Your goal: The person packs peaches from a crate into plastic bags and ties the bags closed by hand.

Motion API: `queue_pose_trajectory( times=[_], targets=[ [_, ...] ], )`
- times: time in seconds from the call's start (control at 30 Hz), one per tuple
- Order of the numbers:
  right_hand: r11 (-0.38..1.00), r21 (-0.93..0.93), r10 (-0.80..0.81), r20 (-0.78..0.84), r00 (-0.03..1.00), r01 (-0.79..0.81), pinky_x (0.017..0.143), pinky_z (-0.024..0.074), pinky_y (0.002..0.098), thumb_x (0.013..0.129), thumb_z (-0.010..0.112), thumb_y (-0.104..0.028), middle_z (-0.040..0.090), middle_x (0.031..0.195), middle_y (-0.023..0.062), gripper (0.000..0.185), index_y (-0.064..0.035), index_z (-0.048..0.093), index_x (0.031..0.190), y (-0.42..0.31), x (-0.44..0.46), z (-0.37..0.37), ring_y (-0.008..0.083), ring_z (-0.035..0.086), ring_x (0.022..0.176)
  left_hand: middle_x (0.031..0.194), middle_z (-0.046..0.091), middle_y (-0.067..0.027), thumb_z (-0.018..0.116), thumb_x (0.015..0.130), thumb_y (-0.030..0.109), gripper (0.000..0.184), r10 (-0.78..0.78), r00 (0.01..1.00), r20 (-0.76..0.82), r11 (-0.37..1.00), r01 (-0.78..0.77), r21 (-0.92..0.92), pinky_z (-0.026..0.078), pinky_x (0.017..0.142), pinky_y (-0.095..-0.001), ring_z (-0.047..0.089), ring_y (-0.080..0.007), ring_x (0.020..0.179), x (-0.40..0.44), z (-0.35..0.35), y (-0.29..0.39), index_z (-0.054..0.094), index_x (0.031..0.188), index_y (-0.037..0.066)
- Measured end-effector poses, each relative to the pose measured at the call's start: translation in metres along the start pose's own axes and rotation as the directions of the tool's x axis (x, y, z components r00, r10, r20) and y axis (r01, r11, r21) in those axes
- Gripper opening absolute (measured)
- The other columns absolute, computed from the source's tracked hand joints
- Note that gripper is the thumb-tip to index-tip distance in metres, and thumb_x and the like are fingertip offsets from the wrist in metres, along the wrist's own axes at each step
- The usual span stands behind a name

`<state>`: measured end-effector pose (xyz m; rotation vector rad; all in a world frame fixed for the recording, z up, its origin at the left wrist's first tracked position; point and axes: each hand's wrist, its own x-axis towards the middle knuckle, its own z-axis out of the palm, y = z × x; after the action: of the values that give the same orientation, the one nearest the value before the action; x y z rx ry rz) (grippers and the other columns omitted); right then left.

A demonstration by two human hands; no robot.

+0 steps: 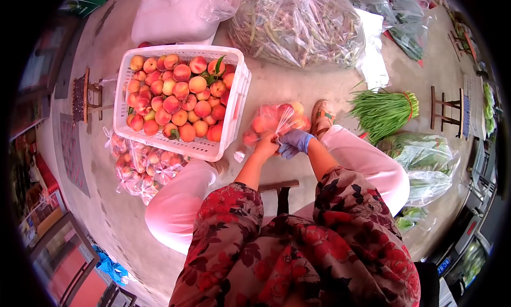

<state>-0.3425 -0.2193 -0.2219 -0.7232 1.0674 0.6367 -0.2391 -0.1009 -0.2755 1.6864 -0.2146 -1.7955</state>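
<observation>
A clear plastic bag of peaches [269, 121] rests on the floor between my feet, its top gathered toward me. My bare left hand [266, 146] is closed around the gathered neck of the bag. Right beside it, my right hand [294, 143] in a purple glove is closed on the same neck; its fingertips are partly hidden. To the left stands a white plastic crate [234, 113] heaped with loose peaches [181, 91], some with green leaves. Several filled bags of peaches [146, 166] lie on the floor below the crate.
A large bag of leafy stalks [298, 27] sits ahead. A tied bunch of long green stems [380, 113] and bagged greens [426, 152] lie to the right. Folding stools stand on the left [88, 97] and right [450, 110]. A small white scrap [239, 156] lies near my left foot.
</observation>
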Motion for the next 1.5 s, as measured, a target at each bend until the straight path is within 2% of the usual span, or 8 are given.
queue_pose_trajectory(
  times=[0.13,0.23,0.33,0.43,0.5,0.9,1.3,1.5],
  targets=[
    [0.949,0.270,-0.013,-0.485,0.874,0.164,0.045,0.0501,0.0303,0.078,0.063,-0.030,0.061,0.067,0.0062,0.024,-0.0070,0.060,0.077,0.030,0.034,-0.054,0.0186,0.058,0.049,0.083,0.059,-0.0031,0.060,0.077,0.010,0.014,-0.127,0.980,-0.152,0.855,0.030,-0.517,0.053,0.061,-0.0274,0.059,-0.0156,0.072,0.011,-0.009,-0.027,0.054,0.089,0.004],
    [0.655,0.693,-0.086,-0.329,0.941,0.302,0.052,0.0469,0.0270,0.079,0.064,-0.027,0.059,0.067,0.0027,0.018,-0.0096,0.060,0.079,0.061,0.058,-0.059,0.0142,0.056,0.056,0.083,0.058,-0.0034,0.057,0.080,0.020,0.018,-0.171,0.970,-0.172,0.565,-0.047,-0.824,0.051,0.067,-0.0279,0.056,-0.0141,0.074,0.010,-0.016,-0.039,0.055,0.089,0.004],
    [0.584,0.559,-0.401,-0.432,0.808,0.589,0.052,0.0447,0.0275,0.080,0.065,-0.028,0.058,0.067,0.0023,0.017,-0.0113,0.059,0.079,0.058,0.066,-0.038,0.0147,0.054,0.056,0.080,0.057,-0.0019,0.058,0.080,0.020,0.015,-0.135,0.956,-0.259,0.573,-0.138,-0.808,0.049,0.075,-0.0290,0.057,-0.0150,0.078,0.008,-0.022,-0.023,0.056,0.087,0.006],
    [0.691,-0.337,-0.723,-0.319,0.613,0.640,0.060,0.0481,0.0335,0.077,0.067,-0.025,0.061,0.074,0.0074,0.023,-0.0089,0.057,0.090,0.050,0.073,-0.027,0.0197,0.060,0.066,0.083,0.060,-0.0006,0.058,0.080,0.018,0.014,0.042,0.954,-0.297,0.889,-0.171,-0.424,0.045,0.071,-0.0240,0.055,-0.0101,0.076,-0.001,-0.024,0.003,0.060,0.089,0.006],
    [0.299,-0.934,-0.813,-0.142,0.565,0.194,0.063,0.0497,0.0392,0.077,0.062,-0.021,0.063,0.077,0.0162,0.028,-0.0065,0.053,0.099,0.042,0.062,-0.013,0.0277,0.064,0.074,0.083,0.059,0.0011,0.058,0.080,0.015,0.013,0.191,0.944,-0.268,0.932,-0.260,-0.253,0.042,0.068,-0.0215,0.052,-0.0062,0.075,-0.010,-0.014,0.015,0.061,0.087,0.005],
    [0.113,-0.992,-0.750,-0.045,0.660,0.061,0.064,0.0469,0.0469,0.076,0.056,-0.023,0.060,0.072,0.0205,0.017,-0.0068,0.059,0.079,0.031,0.047,0.001,0.0375,0.060,0.070,0.098,0.056,-0.0135,0.066,0.066,0.013,0.043,0.547,0.710,-0.443,0.784,-0.248,0.569,0.044,0.081,-0.0386,0.053,-0.0332,0.096,-0.059,-0.001,-0.003,0.051,0.106,0.007],
    [0.025,-0.889,-0.921,0.158,0.357,0.458,0.056,0.0415,0.0253,0.074,0.062,-0.002,0.052,0.063,0.0045,0.010,-0.0028,0.052,0.074,0.003,-0.189,0.130,0.0092,0.046,0.058,0.091,0.056,-0.0068,0.063,0.055,0.013,0.021,0.994,0.083,-0.071,0.109,-0.719,0.686,0.035,0.089,-0.0376,0.050,-0.0246,0.098,-0.210,0.014,0.054,0.060,0.074,0.005],
    [-0.507,-0.725,-0.774,0.621,0.125,0.467,0.053,0.0350,0.0226,0.076,0.058,-0.004,0.040,0.061,0.0015,0.014,-0.0041,0.045,0.070,-0.015,-0.293,0.295,0.0074,0.035,0.060,0.080,0.056,-0.0047,0.057,0.061,0.011,0.012,0.836,-0.434,-0.337,0.049,-0.553,0.832,0.036,0.084,-0.0359,0.053,-0.0213,0.090,-0.390,-0.033,0.051,0.057,0.072,0.005]
  ],
)
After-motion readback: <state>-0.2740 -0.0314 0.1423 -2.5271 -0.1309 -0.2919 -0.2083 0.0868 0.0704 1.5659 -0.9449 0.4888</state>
